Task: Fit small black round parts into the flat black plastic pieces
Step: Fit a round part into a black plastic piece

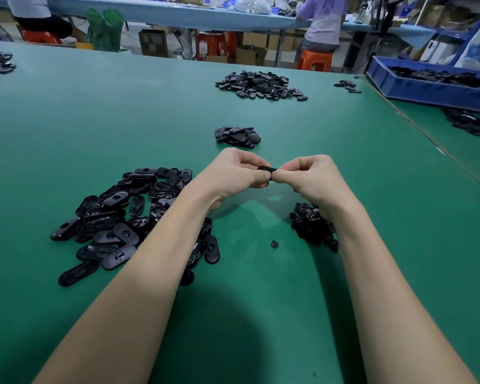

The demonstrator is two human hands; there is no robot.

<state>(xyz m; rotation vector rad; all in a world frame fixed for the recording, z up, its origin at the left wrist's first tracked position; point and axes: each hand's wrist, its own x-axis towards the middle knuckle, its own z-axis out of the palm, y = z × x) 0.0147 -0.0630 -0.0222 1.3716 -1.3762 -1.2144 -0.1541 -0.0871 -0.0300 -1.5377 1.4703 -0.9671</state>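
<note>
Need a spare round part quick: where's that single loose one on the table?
In the head view, the loose round part lies alone on the green table, between the two forearms, just left of the small-parts pile under the right wrist.

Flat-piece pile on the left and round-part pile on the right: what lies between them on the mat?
In the head view, one loose round part lies on the bare green mat between the flat-piece pile and the round-part pile.

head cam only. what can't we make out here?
- Flat black piece: mostly hidden by the fingers of the left hand and right hand; whether a round part is seated cannot be told.
- Round-parts pile: partly behind the right wrist.
- Blue bin: cut by the right edge.
</note>
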